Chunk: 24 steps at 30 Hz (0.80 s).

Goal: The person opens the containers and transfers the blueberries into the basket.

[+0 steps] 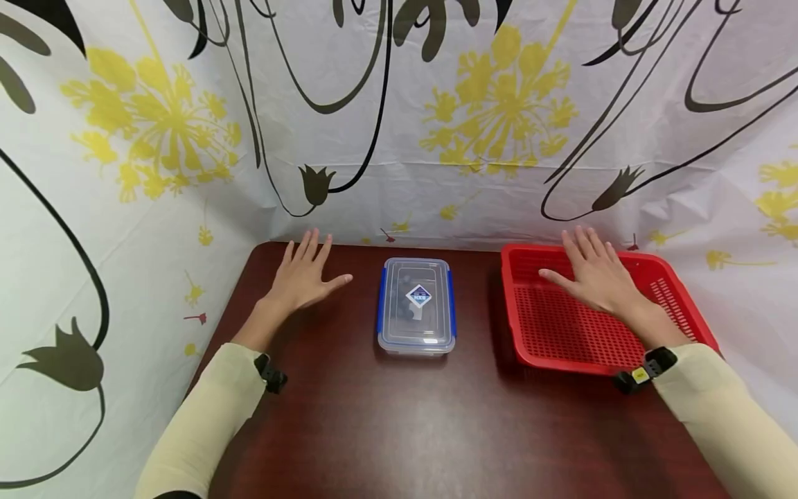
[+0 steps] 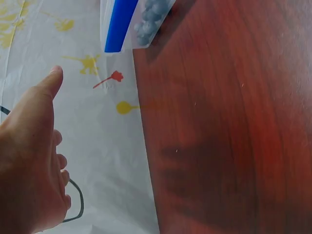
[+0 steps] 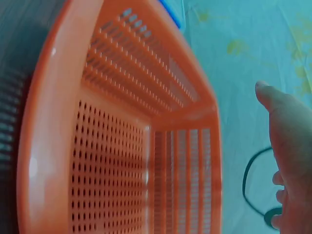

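A clear plastic box (image 1: 415, 305) with blue clips and a closed lid stands at the middle of the dark red table (image 1: 386, 423); the left wrist view shows dark round things inside the box (image 2: 146, 22). My left hand (image 1: 304, 274) hovers flat, fingers spread, over the table's far left, a hand's width from the box. My right hand (image 1: 592, 272) is spread flat above the empty red perforated basket (image 1: 555, 333) at the right. Neither hand holds anything. The wrist views show my left hand (image 2: 31, 156) and my right hand (image 3: 290, 146) with straight fingers.
A white sheet with yellow flowers and black stems (image 1: 399, 118) hangs close behind and along both sides of the table. The basket (image 3: 122, 146) sits near the table's right edge. Bare table surface lies in front of the box.
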Motion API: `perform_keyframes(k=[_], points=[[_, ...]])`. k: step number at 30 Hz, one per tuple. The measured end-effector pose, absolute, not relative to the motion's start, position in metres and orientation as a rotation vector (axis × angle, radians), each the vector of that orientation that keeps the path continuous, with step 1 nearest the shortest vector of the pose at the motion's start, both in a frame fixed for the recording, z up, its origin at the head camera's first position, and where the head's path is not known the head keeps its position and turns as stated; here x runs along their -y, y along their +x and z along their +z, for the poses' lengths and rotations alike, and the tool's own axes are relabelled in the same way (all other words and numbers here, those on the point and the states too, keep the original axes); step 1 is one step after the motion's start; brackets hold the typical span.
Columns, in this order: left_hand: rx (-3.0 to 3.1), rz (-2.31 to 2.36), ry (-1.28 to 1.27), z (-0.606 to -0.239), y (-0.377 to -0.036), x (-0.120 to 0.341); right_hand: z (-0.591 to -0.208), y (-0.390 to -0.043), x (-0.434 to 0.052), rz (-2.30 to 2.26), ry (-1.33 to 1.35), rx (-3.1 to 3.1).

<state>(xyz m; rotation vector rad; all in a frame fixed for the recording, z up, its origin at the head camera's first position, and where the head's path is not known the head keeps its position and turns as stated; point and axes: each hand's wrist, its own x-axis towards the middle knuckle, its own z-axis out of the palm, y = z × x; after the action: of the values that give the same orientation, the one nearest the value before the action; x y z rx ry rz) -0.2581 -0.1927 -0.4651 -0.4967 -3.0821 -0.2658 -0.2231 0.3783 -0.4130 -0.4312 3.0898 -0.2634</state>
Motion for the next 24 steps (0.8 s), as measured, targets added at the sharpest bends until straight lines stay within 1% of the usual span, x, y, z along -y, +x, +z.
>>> perform_keyframes(k=[13,24], points=[[3.086,-0.396,-0.502,-0.482,-0.246,0.171,-0.41,-0.212,-0.319,-0.25,-0.582,-3.112],[3.072,-0.549,-0.493,-0.5,-0.23,0.149,-0.423,-0.201,-0.267,-0.274,-0.656,-3.101]])
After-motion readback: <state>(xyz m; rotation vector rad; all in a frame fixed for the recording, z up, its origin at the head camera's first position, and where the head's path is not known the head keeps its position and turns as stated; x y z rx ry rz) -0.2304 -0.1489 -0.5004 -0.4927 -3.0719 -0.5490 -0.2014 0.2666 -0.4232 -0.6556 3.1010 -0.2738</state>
